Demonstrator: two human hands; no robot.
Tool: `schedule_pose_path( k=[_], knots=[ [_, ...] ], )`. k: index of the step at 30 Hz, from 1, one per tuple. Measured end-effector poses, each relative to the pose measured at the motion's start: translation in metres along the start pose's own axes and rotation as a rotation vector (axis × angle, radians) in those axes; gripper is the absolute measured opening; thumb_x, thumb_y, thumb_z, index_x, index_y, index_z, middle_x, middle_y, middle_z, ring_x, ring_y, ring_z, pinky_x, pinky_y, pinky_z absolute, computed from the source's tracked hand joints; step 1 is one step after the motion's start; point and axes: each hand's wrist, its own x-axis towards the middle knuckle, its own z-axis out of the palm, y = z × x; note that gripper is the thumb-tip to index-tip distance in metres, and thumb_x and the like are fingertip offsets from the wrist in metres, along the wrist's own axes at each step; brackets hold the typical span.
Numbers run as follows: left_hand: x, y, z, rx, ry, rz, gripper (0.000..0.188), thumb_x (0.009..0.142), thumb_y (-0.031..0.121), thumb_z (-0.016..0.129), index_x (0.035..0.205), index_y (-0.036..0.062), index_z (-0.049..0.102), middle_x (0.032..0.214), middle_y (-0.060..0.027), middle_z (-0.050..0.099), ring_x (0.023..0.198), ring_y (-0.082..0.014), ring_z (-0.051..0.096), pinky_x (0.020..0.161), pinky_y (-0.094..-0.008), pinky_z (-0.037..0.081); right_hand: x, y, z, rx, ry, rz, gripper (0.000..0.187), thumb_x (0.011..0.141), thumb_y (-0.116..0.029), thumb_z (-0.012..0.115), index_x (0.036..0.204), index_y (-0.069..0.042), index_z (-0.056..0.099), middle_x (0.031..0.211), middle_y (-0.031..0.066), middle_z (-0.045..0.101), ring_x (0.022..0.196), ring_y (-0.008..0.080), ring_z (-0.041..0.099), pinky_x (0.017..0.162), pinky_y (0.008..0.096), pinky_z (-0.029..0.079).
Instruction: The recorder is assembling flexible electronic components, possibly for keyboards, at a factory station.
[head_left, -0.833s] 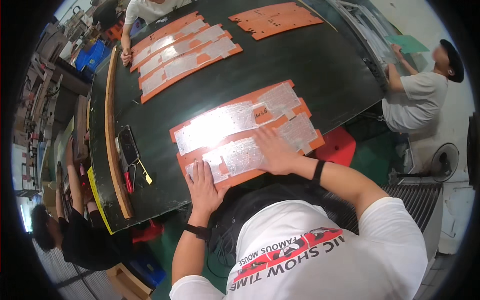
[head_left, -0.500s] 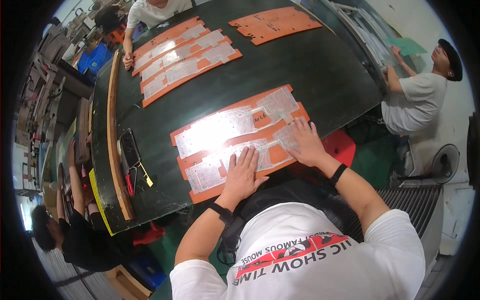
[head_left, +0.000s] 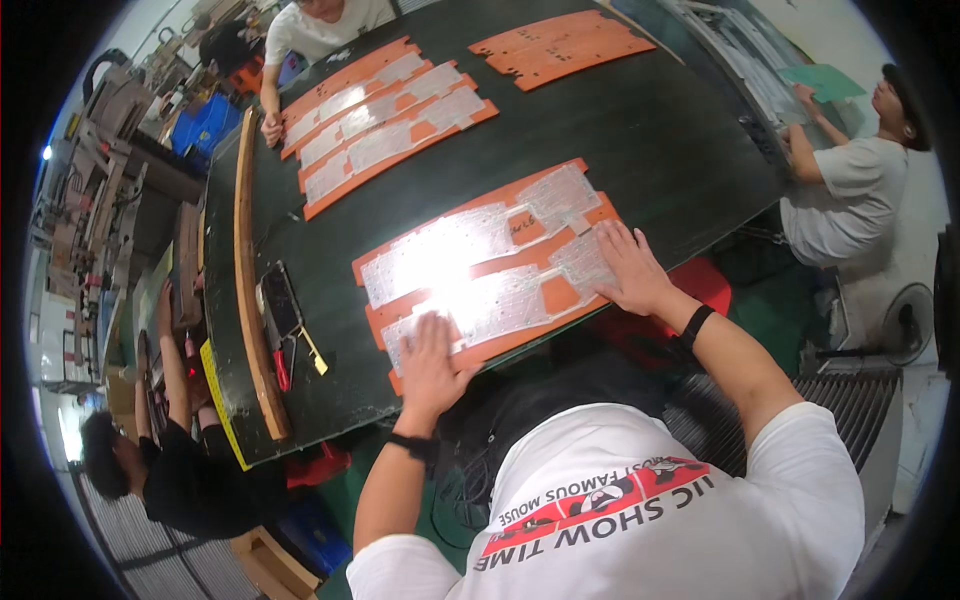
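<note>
An orange board lies at the near edge of the dark table, with two shiny, transparent-looking printed sheets on it: a far sheet and a near sheet. My left hand rests flat on the near sheet's left part, fingers stretched and slightly blurred. On the same sheet's right end lies my right hand, palm down with its fingers extended over the board's edge area. Neither hand grips anything. Bright glare hides part of the sheets' pattern.
Another orange board group with similar sheets lies far left, and bare orange boards far right. A wooden strip, black tray-like object and red-handled tool sit at left. Co-workers stand around the dark table.
My left hand has slid left along the near sheet, from its middle toward its left end. My right hand stays at the right end. The whole view has shifted slightly.
</note>
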Motion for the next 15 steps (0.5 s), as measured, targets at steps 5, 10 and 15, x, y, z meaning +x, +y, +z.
schedule_pose_path(
  k=[5, 10, 15],
  knots=[
    [-0.024, -0.020, -0.007, 0.030, -0.003, -0.117, 0.089, 0.072, 0.042, 0.065, 0.137, -0.0064, 0.028, 0.145, -0.0232, 0.026, 0.135, -0.0351, 0.024, 0.106, -0.0533, 0.017, -0.005, 0.011, -0.002, -0.056, 0.017, 0.259, 0.080, 0.084, -0.048, 0.052, 0.135, 0.009, 0.028, 0.143, 0.0290, 0.022, 0.135, 0.0408, 0.019, 0.108, 0.0531, 0.015],
    [-0.026, -0.025, -0.001, 0.070, 0.004, -0.127, 0.089, 0.075, 0.049, 0.060, 0.138, -0.0056, 0.027, 0.145, -0.0215, 0.027, 0.135, -0.0349, 0.024, 0.106, -0.0563, 0.016, 0.007, -0.040, -0.009, 0.134, 0.083, -0.078, 0.075, 0.083, -0.046, 0.055, 0.132, 0.007, 0.035, 0.137, 0.0246, 0.033, 0.131, 0.0377, 0.027, 0.108, 0.0475, 0.018],
    [-0.026, -0.023, -0.001, 0.083, -0.002, -0.125, 0.088, 0.077, 0.050, 0.059, 0.137, -0.0056, 0.028, 0.145, -0.0227, 0.026, 0.135, -0.0361, 0.023, 0.104, -0.0606, 0.017, -0.004, -0.025, 0.002, 0.125, -0.064, -0.119, 0.078, 0.088, -0.052, 0.045, 0.139, 0.005, 0.027, 0.147, 0.0236, 0.021, 0.138, 0.0362, 0.016, 0.112, 0.0474, 0.010]
  ],
)
